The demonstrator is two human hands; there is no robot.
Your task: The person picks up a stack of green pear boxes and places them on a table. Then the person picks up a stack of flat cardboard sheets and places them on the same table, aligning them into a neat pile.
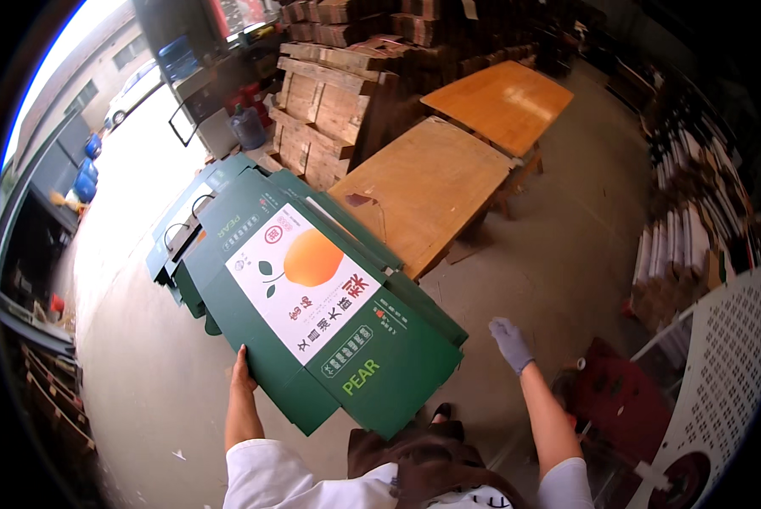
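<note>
A large flattened green cardboard carton (312, 288) lies in front of me, with a white panel showing a yellow pear and leaves. More green cartons with black handle cords show beneath it and toward its far left end. My left hand (243, 373), bare, grips the carton's left edge, thumb on top; the other fingers are hidden under the board. Off to the right of the carton, touching nothing, is my right hand (511, 344) in a light grey glove. Its fingers are stretched out and hold nothing.
Two wooden tables (435, 182) stand end to end beyond the carton. Wooden pallets (317, 110) and stacked cardboard rise behind them, near a blue water jug (246, 127). At right are a white perforated panel (724, 365), a dark red machine part (609, 386) and stacked sheets (677, 229).
</note>
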